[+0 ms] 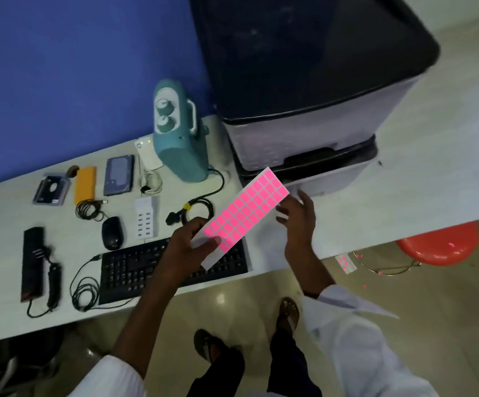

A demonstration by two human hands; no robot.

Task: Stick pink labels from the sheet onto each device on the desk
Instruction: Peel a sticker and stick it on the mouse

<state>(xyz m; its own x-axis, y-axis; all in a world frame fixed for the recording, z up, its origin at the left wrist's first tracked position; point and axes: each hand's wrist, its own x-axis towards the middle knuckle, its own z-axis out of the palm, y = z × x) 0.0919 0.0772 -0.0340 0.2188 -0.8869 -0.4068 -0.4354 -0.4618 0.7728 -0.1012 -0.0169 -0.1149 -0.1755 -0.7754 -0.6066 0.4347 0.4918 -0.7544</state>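
Observation:
My left hand [188,247] grips the lower end of a sheet of pink labels [247,207], thumb on top, holding it over the black keyboard [135,270]. To the right of the sheet, my right hand [298,217] hovers with its fingers apart, holding nothing. Devices lie on the white desk [278,247]: a black mouse [112,232], a white multi-port charger [146,220], a hard drive [119,174], an orange power bank [84,184], a teal speaker [175,130], a black bar-shaped device [33,263] and a large printer [304,110].
A coiled black cable [194,209] lies beside the sheet. A small drive tray [50,189] sits at the far left. A blue wall stands behind the desk. A red stool [438,243] and a scrap of label sheet [345,263] are on the floor to the right.

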